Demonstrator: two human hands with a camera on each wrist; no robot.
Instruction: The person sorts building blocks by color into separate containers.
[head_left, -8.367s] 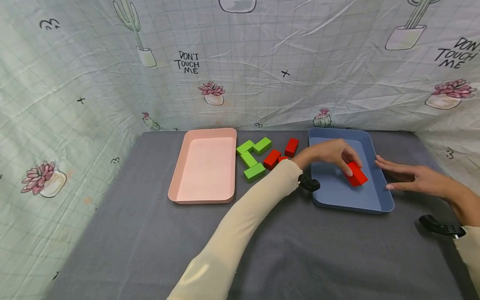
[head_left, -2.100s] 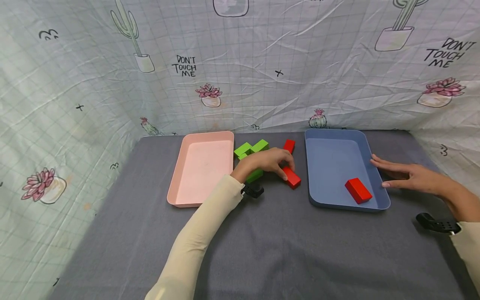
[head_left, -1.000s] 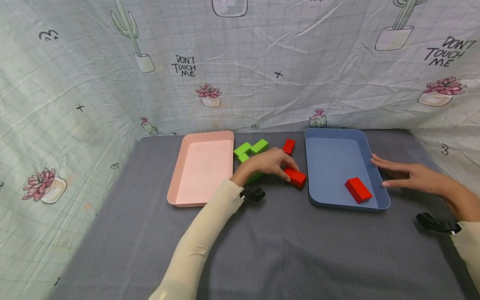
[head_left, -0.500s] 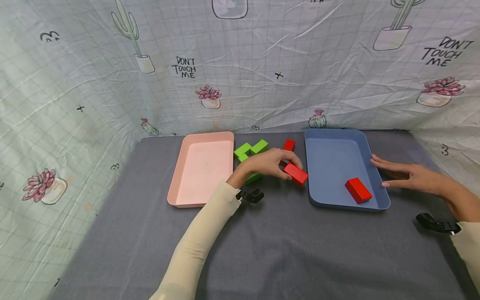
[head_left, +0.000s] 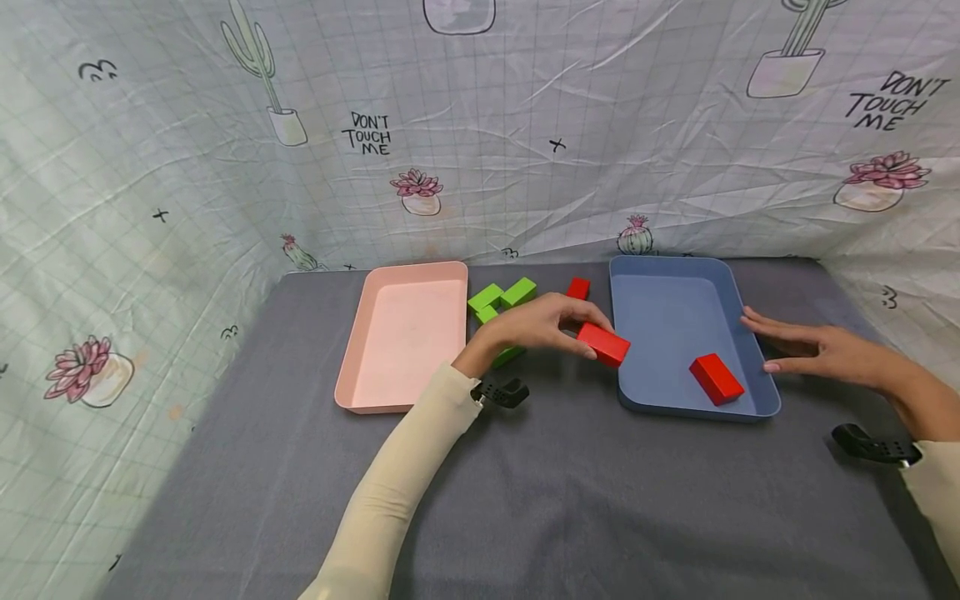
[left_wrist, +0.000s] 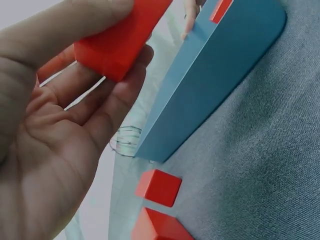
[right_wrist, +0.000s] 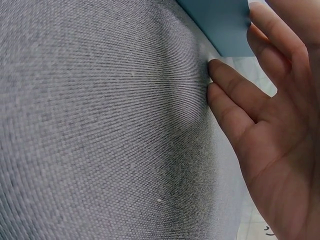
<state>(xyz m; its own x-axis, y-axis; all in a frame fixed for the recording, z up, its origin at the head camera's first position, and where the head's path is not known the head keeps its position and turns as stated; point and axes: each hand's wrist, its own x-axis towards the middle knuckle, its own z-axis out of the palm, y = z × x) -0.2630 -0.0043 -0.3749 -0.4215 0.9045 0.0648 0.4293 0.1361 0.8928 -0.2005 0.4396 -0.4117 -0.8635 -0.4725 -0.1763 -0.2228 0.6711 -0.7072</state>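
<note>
Pink tray on the table, near the far edge and toward the far left corner; four green blocks lie just beside its right side, the nearest partly covered by the left hand. That hand grasps a red block between thumb and fingers, clear of the tabletop. A loose red block lies beyond it, toward the table's far edge; another shows only at the left wrist. Key relation: the held block extends rightward from the left fingers, its long axis roughly parallel to the far edge, its free end overlapping the left rim of the blue tray; I cannot tell whether they touch. A further red block rests inside, by the near right corner. The right hand, farther from the held block, grasps nothing, its fingers extended to the blue tray's right rim.
</note>
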